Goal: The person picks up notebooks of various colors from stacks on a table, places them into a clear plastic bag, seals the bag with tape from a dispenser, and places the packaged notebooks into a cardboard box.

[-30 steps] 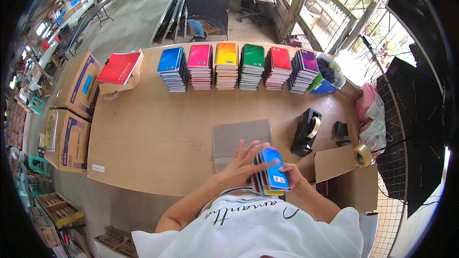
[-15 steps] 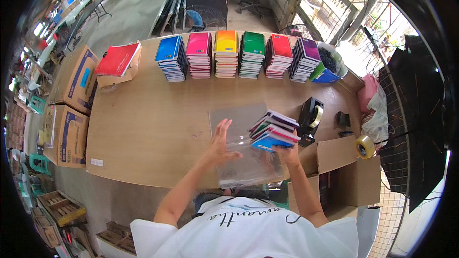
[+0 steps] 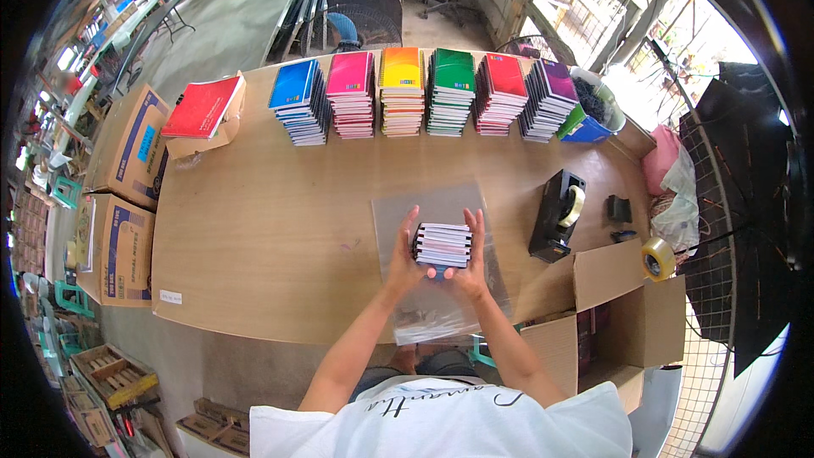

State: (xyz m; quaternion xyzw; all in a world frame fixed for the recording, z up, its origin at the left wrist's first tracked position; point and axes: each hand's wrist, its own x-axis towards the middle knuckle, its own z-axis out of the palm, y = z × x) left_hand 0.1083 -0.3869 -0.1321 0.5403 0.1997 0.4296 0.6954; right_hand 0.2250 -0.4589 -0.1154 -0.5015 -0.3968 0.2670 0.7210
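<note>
Both my hands grip a small stack of spiral notebooks (image 3: 443, 245), standing on edge over a clear plastic bag (image 3: 441, 203) spread on the wooden table (image 3: 271, 237). My left hand (image 3: 401, 256) presses the stack's left side, and my right hand (image 3: 471, 256) presses its right side. The bag reaches from beyond the stack back past the table's near edge.
Several stacks of coloured notebooks (image 3: 403, 89) line the table's far side. A red notebook lies on a small box (image 3: 203, 110) at the far left. A black tape dispenser (image 3: 558, 216) stands to the right. An open cardboard box (image 3: 610, 322) sits at my right, more boxes (image 3: 119, 195) at left.
The notebook stack moved from near my body out over the plastic bag, then down onto it. My left hand went from the bag to the stack's side.
</note>
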